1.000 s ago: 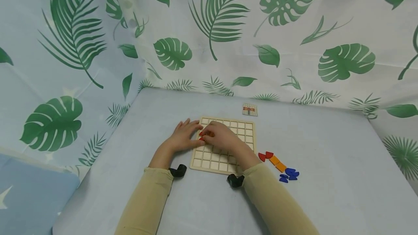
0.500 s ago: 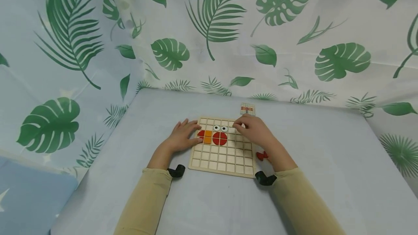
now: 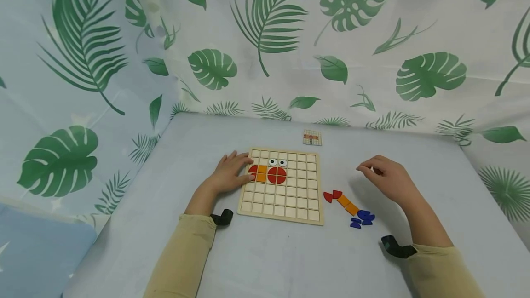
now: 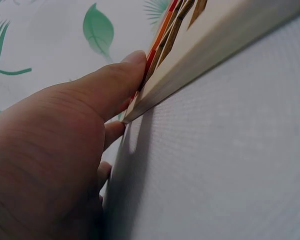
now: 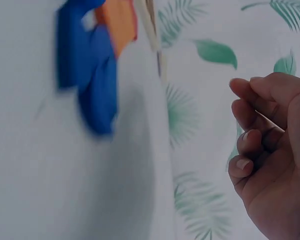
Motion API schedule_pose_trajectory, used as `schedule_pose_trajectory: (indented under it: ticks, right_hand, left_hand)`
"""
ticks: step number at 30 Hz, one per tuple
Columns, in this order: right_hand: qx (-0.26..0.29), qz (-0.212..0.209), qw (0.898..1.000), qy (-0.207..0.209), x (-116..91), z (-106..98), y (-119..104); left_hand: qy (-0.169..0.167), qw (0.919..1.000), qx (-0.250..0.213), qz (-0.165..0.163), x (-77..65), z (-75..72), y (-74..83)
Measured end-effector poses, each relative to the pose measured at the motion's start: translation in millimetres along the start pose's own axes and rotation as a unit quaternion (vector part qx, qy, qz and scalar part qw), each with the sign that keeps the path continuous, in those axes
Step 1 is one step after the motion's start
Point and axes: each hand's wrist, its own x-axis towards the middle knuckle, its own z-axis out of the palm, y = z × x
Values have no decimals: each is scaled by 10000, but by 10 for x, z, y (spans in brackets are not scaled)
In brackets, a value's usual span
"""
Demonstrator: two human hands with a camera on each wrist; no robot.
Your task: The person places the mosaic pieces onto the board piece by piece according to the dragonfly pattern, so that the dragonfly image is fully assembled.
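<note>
L hand at left edge of grid board, fingers spread, thumb + forefinger tips over the rim, thumb by the red pcs there. Bd lies flat on desk, left of ctr, nearer far edge. On bd: orange sqs next to those reds, then red disc of quarter pcs, w/ 2 eye pcs just beyond. R hand raised over desk's right side, fingers loosely curled, thumb near forefinger; can't tell if tips touch. Between R hand + bd's right edge, loose row: red quarters, orange pcs, blue pcs. Pattern card near desk's far edge, past bd's far right corner.
</note>
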Motion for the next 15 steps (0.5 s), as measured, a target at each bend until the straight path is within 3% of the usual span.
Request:
schedule_pose_trajectory:
  ticks: [4,8,12,15]
  right_hand:
    - [0,221,9996,-192,-205,-50,246]
    - [191,291,9973,-648,-358,-40,412]
    - [506,108,9920,-1149,-441,26,492]
    - [665,-29,9895,-1280,-466,80,498]
  left_hand:
    - [-4,10000,3,-14,2,1,3]
    - [10,10000,-9,-42,0,-4,15]
    - [-44,10000,-22,-70,-10,-16,29]
    - [-87,9999,-18,-78,-16,-25,44]
